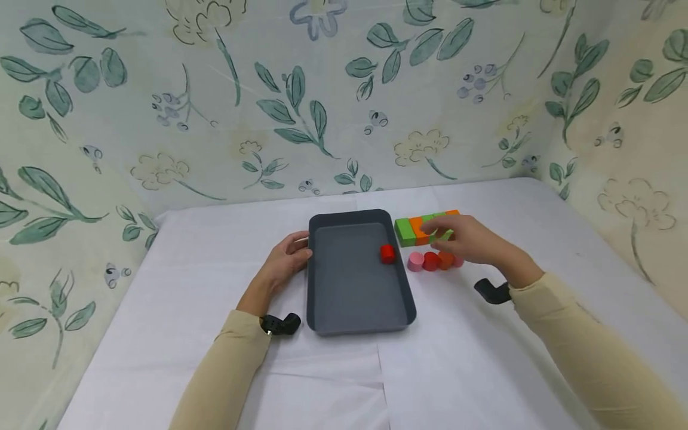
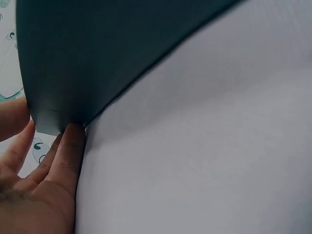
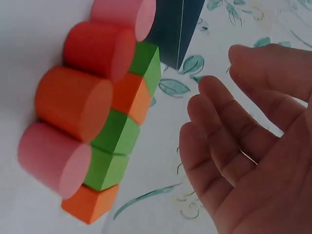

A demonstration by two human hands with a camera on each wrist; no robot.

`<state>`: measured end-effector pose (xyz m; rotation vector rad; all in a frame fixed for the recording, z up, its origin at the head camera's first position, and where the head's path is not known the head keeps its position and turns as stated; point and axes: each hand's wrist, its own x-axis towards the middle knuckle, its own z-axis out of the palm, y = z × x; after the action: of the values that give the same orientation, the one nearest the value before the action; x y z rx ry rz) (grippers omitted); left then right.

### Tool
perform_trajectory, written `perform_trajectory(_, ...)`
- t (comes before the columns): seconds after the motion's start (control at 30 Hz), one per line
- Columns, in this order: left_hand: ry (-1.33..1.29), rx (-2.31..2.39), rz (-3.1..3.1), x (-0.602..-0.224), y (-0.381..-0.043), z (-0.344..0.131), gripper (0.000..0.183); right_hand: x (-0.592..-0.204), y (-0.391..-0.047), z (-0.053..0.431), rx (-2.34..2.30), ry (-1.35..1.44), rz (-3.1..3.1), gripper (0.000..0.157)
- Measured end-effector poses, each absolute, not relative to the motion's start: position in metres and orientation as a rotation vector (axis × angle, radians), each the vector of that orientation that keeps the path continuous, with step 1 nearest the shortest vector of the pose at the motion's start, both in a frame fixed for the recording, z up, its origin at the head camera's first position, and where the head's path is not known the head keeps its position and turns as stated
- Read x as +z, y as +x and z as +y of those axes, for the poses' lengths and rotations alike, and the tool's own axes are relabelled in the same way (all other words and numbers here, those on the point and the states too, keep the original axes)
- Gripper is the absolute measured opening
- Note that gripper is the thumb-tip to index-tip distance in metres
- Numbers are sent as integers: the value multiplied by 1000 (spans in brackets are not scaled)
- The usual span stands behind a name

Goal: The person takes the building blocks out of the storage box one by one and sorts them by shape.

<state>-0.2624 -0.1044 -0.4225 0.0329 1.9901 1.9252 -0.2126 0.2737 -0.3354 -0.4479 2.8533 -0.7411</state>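
A dark grey tray [image 1: 355,298] lies on the white-covered table with one red cylinder block [image 1: 387,254] inside, near its right wall. My left hand [image 1: 283,263] touches the tray's left side; in the left wrist view its fingers lie against the outer wall. Over the blocks right of the tray hovers my right hand [image 1: 464,239], fingers relaxed and holding nothing. Below it runs a row of cylinder blocks: a pink one [image 3: 53,158], an orange one [image 3: 73,103], a red one [image 3: 97,51] and another pink one [image 3: 124,17]. Beside them stand green blocks [image 1: 405,232] and orange blocks [image 1: 418,230].
The white cloth [image 1: 333,382] on the table has creases at the front. A floral-patterned backdrop [image 1: 344,107] rises behind the table and along both sides. Black wrist cameras [image 1: 280,324] are strapped on both wrists.
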Motion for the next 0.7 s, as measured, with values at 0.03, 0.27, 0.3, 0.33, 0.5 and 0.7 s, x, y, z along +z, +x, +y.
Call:
perform_trajectory(0.03, 38, 1921, 1995, -423, -263, -105, 58, -335, -214, 265, -693, -497, 2876, 35)
perform_trajectory(0.27, 36, 1905, 2018, -424, -261, -109, 57, -347, -225, 209, -204, -915, 2942, 27)
perform_trajectory(0.3, 47, 1908, 2018, -424, -261, -110, 57, -349, -227, 203, -137, -949, 2935, 27)
perform_trajectory(0.33, 58, 1908, 2019, -425, -261, -110, 57, -352, -229, 197, -67, -967, 2927, 28)
perform_trajectory(0.5, 93, 1911, 2007, -428, -261, -111, 57, -359, -241, 179, 204, -968, 2843, 34)
perform_trajectory(0.7, 84, 1923, 2010, -427, -263, -110, 57, -362, -248, 172, 261, -1010, 2815, 31)
